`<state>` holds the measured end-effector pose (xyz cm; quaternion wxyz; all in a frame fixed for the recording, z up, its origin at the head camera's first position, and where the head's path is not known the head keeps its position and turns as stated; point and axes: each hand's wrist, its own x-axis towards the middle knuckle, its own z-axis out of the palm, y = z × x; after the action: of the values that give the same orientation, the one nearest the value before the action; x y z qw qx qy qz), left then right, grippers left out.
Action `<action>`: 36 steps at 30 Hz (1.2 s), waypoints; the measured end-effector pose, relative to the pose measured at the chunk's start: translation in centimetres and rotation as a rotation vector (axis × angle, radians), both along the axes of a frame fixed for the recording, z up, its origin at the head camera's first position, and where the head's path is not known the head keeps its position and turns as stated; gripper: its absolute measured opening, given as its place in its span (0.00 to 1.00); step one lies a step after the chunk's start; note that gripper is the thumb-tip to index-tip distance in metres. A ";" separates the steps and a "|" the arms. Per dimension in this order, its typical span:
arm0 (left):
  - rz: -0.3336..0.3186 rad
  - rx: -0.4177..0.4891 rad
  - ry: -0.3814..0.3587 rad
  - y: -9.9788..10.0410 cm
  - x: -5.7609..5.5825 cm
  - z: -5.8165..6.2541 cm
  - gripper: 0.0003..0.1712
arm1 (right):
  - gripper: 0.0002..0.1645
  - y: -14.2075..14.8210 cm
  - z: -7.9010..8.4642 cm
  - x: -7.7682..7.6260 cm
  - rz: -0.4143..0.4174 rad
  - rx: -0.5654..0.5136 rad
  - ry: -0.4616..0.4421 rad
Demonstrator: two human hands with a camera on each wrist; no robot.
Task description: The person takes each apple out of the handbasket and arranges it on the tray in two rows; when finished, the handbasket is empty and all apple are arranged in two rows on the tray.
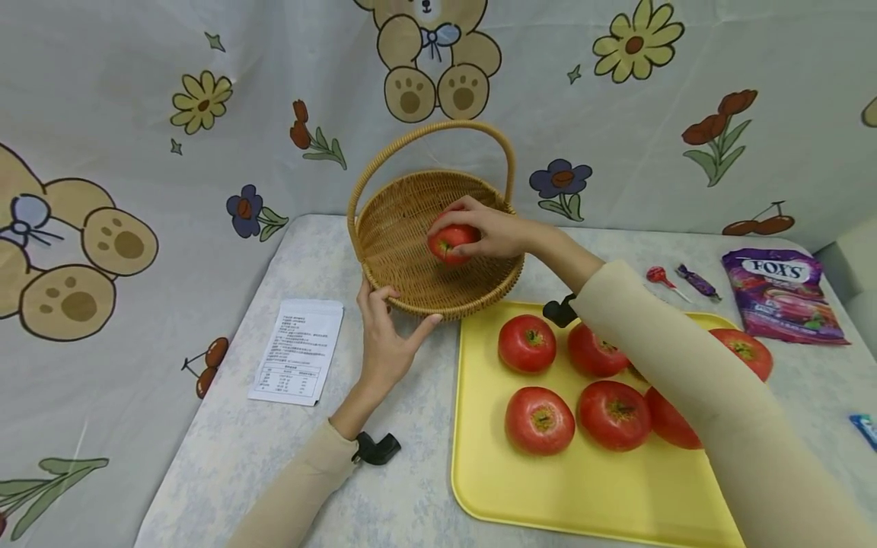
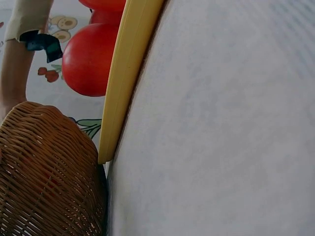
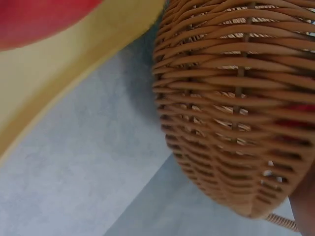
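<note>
A round wicker basket with an arched handle stands against the back cloth, its mouth tilted toward me. My left hand grips its front left rim, fingertips over the edge and thumb along the outside. Inside the basket, my right hand holds a red apple from above between fingers and thumb. The basket wall fills the lower left of the left wrist view. In the right wrist view the woven side hides most of that apple, with red showing through the gaps.
A yellow tray bearing several red apples lies right of the basket, partly under my right forearm. Farther right are a lollipop, a purple wrapped candy and a FOX'S candy bag. On the left lies a white printed packet.
</note>
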<state>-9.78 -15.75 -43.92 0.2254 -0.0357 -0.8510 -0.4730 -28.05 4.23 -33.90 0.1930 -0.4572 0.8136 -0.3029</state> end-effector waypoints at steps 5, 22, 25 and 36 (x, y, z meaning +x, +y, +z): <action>0.007 -0.007 0.005 0.1 0.0 -0.1 0.37 | 0.29 1.4 0.0 0.4 -0.036 -0.052 -0.025; 0.006 0.003 0.010 0.2 0.1 -0.1 0.38 | 0.38 6.6 2.3 2.7 -0.121 -0.229 0.056; 0.002 0.005 0.005 0.2 0.1 0.0 0.38 | 0.38 8.2 2.7 3.6 -0.161 -0.226 0.066; 0.006 0.006 0.003 0.2 0.2 -0.1 0.38 | 0.43 15.8 2.8 7.6 -0.277 -0.271 0.097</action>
<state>-9.59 -15.54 -44.04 0.2281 -0.0331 -0.8494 -0.4748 -20.48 20.07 -31.11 0.0468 -0.3767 0.8289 -0.4109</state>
